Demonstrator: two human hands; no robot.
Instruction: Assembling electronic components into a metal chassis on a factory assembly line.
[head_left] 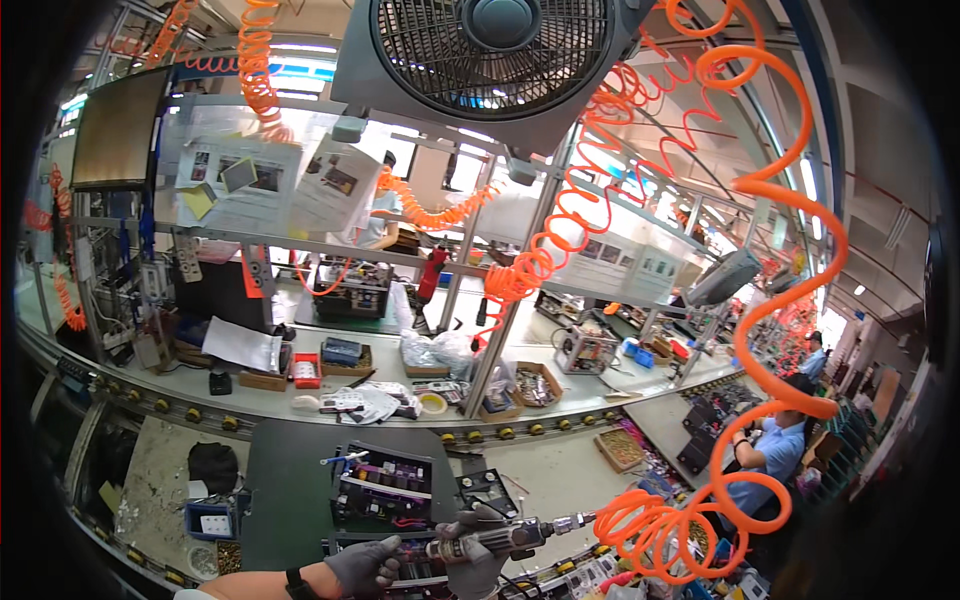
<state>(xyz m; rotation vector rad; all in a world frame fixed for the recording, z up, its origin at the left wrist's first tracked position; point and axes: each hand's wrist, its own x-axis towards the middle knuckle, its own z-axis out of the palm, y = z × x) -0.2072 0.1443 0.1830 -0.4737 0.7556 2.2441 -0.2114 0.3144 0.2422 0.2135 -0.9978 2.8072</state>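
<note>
My right hand (474,545), in a grey glove, is wrapped round a metal air screwdriver (522,538) lying nearly level. Its right end joins an orange coiled air hose (640,535). My left hand (362,568), gloved too and with a black band at the wrist, has its fingers curled at the tool's left end. What those fingers pinch, if anything, is hidden. Just beyond the hands, an open black case (382,488) with purple parts and wires sits on a dark green mat (285,500). A black frame-like part (485,492) lies right of the case.
A blue bin (209,520) and black cloth (212,465) lie left of the mat. A roller rail (540,430) borders a shelf with boxes and a red tray (306,371). A fan (500,50) hangs overhead. A co-worker in blue (775,450) sits at the right.
</note>
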